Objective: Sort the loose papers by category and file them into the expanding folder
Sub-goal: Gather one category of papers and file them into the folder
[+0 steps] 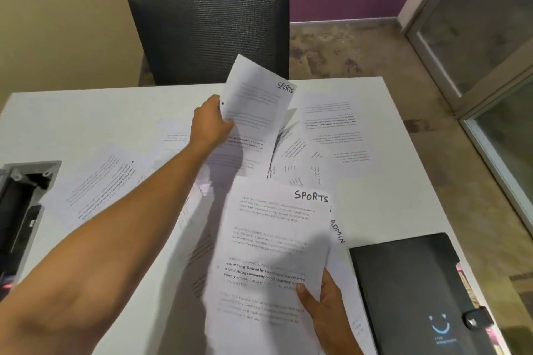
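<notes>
Head view shows a white surface (86,124) spread with loose papers (331,130), a mesh office chair (207,23) beyond its far edge. At the near right corner lies the black expanding folder (409,291), closed, its clasp fastened, well apart from the scattered sheets. The right hand (320,300) grips a sheet headed SPORTS (274,245) by its lower right edge, above another sheet marked ADMIN (337,232). The left hand (210,121), arm stretched out, pinches a second SPORTS sheet (256,98) raised off the pile at mid-surface. This looks like the sorting step, gathering the sports category. Next, I judge, the lifted sheet should join the one nearer the body, edges squared; the folder must be opened before filing.
</notes>
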### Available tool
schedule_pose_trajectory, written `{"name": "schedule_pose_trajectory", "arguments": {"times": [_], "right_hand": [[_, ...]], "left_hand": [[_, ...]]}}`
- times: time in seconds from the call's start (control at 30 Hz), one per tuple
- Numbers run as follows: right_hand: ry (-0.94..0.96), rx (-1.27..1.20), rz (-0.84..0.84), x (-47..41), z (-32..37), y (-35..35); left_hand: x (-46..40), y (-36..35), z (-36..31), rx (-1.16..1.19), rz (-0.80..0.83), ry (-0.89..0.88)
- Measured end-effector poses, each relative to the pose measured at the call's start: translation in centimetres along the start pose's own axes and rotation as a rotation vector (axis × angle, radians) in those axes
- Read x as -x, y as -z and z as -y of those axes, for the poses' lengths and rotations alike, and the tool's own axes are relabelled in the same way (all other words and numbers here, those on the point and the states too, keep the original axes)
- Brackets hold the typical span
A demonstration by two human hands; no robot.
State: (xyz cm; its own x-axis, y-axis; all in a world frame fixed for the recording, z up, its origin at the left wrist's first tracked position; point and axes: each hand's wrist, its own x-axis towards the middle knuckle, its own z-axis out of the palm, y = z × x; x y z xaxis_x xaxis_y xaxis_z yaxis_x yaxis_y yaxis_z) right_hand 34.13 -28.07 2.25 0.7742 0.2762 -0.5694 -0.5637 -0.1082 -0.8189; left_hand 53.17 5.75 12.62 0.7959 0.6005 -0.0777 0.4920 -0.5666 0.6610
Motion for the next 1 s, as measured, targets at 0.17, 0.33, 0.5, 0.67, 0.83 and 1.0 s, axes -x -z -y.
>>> {"name": "schedule_pose_trajectory", "arguments": {"times": [0.17,0.33,0.5,0.67,0.83,1.0], "right_hand": [[0.046,0.090,0.003,1.7,0.0,0.2],[0.097,0.110,-0.020,4.2,-0.2,0.0],[0.075,0.016,0.009,6.2,-0.8,-1.1],[-0.005,0.031,-0.049,7.0,-1.7,-1.2],[-0.001,0.052,-0.068,8.4,-1.6,-1.4],[0.012,0.071,-0.063,9.1,-1.6,-1.8]], "left_hand": [[5.2,4.7,-4.2,0.185,-0.129,-0.189],[13.1,9.1,-5.3,0.318,-0.277,-0.379],[22.5,12.1,-3.3,0.341,-0.281,-0.460],[30.5,13.1,0.2,0.317,-0.169,-0.492],[35.3,13.6,2.5,0.351,0.063,-0.435],[36.6,14.2,4.2,0.553,0.126,-0.186]]}}
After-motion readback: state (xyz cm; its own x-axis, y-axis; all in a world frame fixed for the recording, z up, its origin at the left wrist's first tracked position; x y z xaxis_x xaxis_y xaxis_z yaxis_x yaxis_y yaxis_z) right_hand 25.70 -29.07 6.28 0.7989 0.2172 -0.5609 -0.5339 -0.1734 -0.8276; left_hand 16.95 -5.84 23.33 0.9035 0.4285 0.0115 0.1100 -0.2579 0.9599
